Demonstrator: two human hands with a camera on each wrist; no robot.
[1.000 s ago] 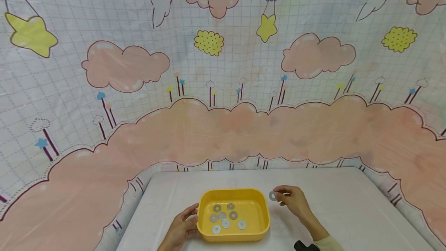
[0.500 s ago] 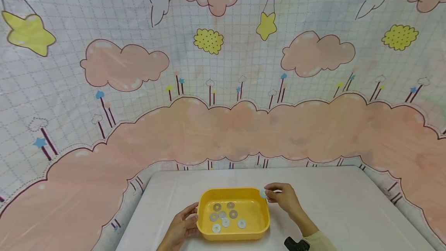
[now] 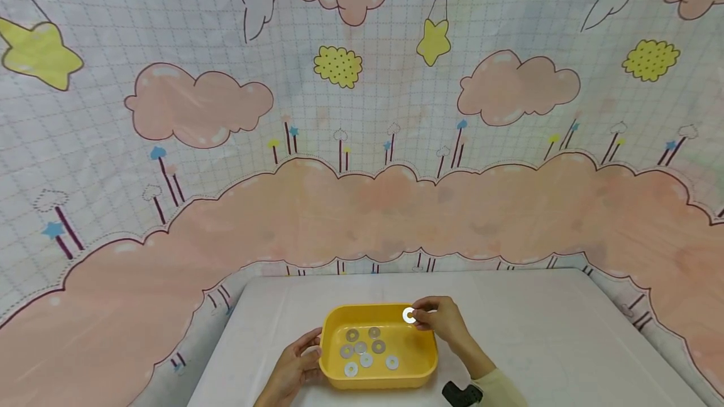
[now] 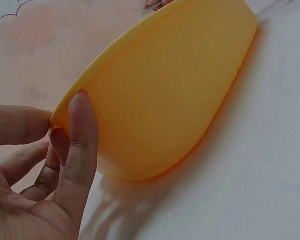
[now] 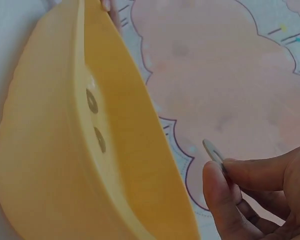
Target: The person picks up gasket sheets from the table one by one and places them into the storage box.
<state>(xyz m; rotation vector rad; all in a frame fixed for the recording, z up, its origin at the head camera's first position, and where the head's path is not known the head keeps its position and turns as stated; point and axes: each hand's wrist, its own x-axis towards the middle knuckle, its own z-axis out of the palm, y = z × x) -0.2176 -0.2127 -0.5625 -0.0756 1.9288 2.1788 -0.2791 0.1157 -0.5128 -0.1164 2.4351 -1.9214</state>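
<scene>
A yellow plastic tub (image 3: pixel 379 384) stands on the white table, with several flat washers (image 3: pixel 347 370) lying on its floor. My left hand (image 3: pixel 294 363) holds the tub's left side. In the left wrist view its thumb (image 4: pixel 79 130) lies against the outer wall (image 4: pixel 160 100), just under the rim, and a fingertip meets the rim's edge. Over the tub's far right corner, my right hand (image 3: pixel 445 320) pinches one washer (image 3: pixel 405 316) between thumb and fingertips. The right wrist view shows that washer (image 5: pixel 208 148) tilted on edge, above rim height.
The white tabletop (image 3: pixel 554 331) extends around the tub. Behind it hangs a printed backdrop (image 3: pixel 362 218) with pink clouds and yellow stars. A black device (image 3: pixel 462 393) sits at my right wrist, beside a pale sleeve (image 3: pixel 500 389).
My right hand has moved left with the pinched washer, from beside the tub to over its far right corner. The left hand and the washers inside have stayed put.
</scene>
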